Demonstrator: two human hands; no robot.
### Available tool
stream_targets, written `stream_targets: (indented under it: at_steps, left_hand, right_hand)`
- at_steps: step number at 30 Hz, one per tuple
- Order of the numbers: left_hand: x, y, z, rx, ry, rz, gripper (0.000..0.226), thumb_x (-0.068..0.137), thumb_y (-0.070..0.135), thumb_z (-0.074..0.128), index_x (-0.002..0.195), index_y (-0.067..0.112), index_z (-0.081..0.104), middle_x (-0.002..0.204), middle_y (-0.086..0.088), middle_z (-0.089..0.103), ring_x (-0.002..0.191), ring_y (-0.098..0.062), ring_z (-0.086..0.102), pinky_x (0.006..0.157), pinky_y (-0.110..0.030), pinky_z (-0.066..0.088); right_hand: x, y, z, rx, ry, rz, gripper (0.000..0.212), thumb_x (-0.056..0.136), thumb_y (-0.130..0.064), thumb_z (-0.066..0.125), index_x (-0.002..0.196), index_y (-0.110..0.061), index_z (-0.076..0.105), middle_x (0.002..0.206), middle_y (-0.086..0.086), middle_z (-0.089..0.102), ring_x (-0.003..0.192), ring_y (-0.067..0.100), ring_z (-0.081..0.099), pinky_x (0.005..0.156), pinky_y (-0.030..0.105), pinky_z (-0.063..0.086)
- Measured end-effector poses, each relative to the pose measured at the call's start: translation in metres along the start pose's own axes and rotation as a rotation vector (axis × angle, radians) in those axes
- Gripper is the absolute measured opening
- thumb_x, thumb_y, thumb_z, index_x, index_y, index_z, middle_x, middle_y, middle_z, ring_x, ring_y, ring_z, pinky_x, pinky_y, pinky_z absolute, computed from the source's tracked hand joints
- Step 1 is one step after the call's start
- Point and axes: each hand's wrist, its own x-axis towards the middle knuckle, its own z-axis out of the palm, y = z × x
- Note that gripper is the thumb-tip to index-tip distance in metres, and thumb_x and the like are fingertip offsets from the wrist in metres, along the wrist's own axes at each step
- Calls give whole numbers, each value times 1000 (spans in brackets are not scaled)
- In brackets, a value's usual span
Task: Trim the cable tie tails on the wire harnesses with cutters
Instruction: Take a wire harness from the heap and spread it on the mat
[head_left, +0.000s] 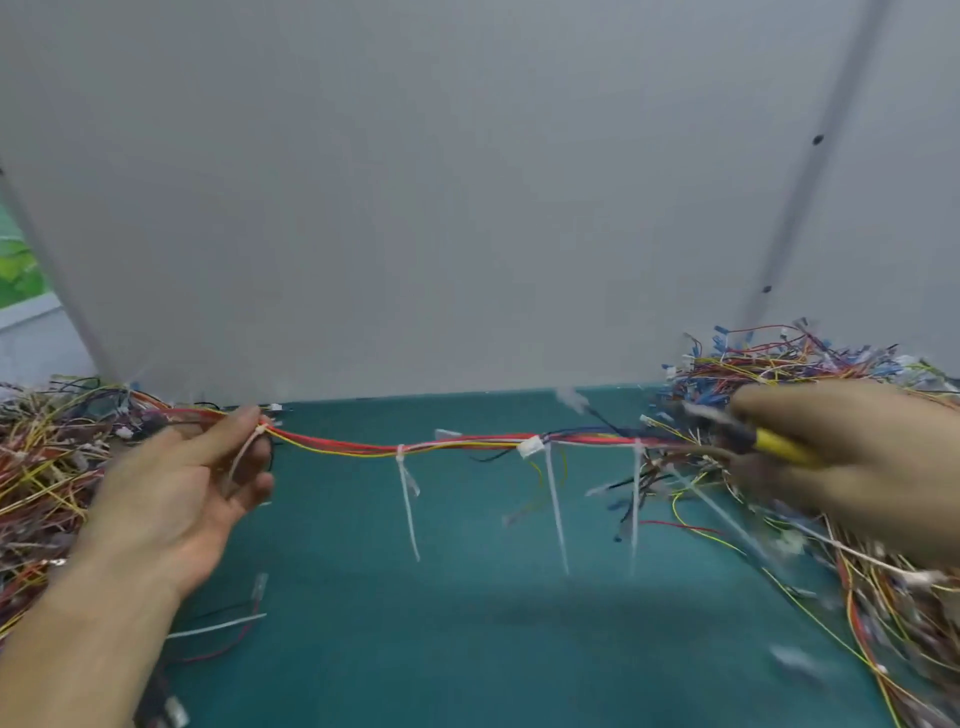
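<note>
Now the left hand pinches the harness, stretched toward the right hand gripping cutters.

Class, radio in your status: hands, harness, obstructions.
Left hand pinches harness; right hand grips yellow cutters. Tie tails hang untrimmed. Wire piles flank both sides.

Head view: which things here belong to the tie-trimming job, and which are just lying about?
In the job: red-and-yellow wire harness; its hanging white plastic tie tails; yellow-handled cutters in the right hand; left hand pinching the harness.
Lying about: tangled wire heap at left; tangled wire heap at right; loose white tie offcut on the teal mat.
</note>
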Motion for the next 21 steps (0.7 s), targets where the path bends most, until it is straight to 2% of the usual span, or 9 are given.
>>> stream_targets:
  at_steps: [2, 4, 7, 9, 11, 13, 17, 19, 21]
  left_hand:
    - [9, -6, 6, 287, 71, 147, 14, 83, 10, 70, 77, 14, 58, 53, 6, 63, 42, -1, 57, 39, -15, 47]
    - [18, -25, 14, 591, 67, 201, 16, 79, 7, 74, 75, 9, 59, 57, -4, 64, 43, -10, 57, 40, -20, 45]
    - [34, -59, 17, 1005, -2, 83, 17, 74, 14, 79, 70, 10, 63, 53, -6, 65, 49, -18, 55, 51, -25, 40]
    - [41, -73, 13, 1190, -6, 13, 20, 72, 23, 81, 64, 12, 66, 47, 1, 63, 53, -19, 57, 53, -27, 38]
    - [46, -82, 9, 1314, 12, -37, 25, 71, 31, 80, 62, 12, 67, 51, 1, 64, 63, -21, 62, 54, -27, 39]
    - [48, -87, 7, 1406, 38, -67, 26, 73, 38, 77, 66, 15, 66, 67, -3, 69, 75, -24, 64, 62, -29, 46]
    - [48, -88, 0, 1551, 100, -18, 27, 76, 43, 73, 78, 20, 59, 93, -9, 66, 87, -29, 58, 71, -32, 46]
    - [45, -86, -3, 1617, 128, 14, 28, 78, 46, 70, 86, 20, 60, 98, -11, 66, 93, -32, 60, 68, -32, 43]
    - [39, -82, -4, 1670, 146, 63, 33, 82, 48, 66, 95, 18, 60, 101, -14, 65, 95, -34, 60, 67, -33, 41]
  right_hand:
    - [14, -5, -19, 14, -127, 22, 19, 82, -53, 54, 87, -34, 55, 74, -11, 62, 62, 7, 57, 60, 32, 48]
    - [44, -14, -7, -132, -310, 39, 14, 86, -42, 57, 80, -30, 56, 72, -5, 60, 61, 7, 53, 59, 29, 43]
    - [91, -23, 45, -275, -568, 44, 9, 88, -29, 58, 87, -21, 63, 79, -4, 61, 70, 17, 55, 64, 30, 42]
    - [110, -15, 73, -277, -634, 77, 17, 87, -26, 59, 97, -14, 66, 91, 4, 67, 81, 25, 61, 71, 34, 48]
    - [120, -4, 89, -260, -586, 96, 18, 87, -25, 60, 99, -13, 67, 96, 7, 67, 86, 27, 60, 73, 33, 46]
    - [124, 1, 104, -220, -531, 87, 14, 86, -25, 60, 94, -14, 65, 90, 5, 64, 82, 26, 57, 71, 31, 44]
    - [119, 7, 116, -74, -441, 46, 20, 89, -40, 62, 91, -21, 56, 95, 1, 60, 88, 23, 56, 74, 31, 43]
    - [110, 12, 99, 100, -250, 71, 18, 92, -36, 60, 93, -19, 55, 96, 2, 60, 90, 23, 57, 78, 34, 45]
    - [95, 19, 75, 310, -22, 120, 16, 92, -33, 60, 91, -18, 56, 87, 3, 62, 81, 20, 58, 74, 35, 46]
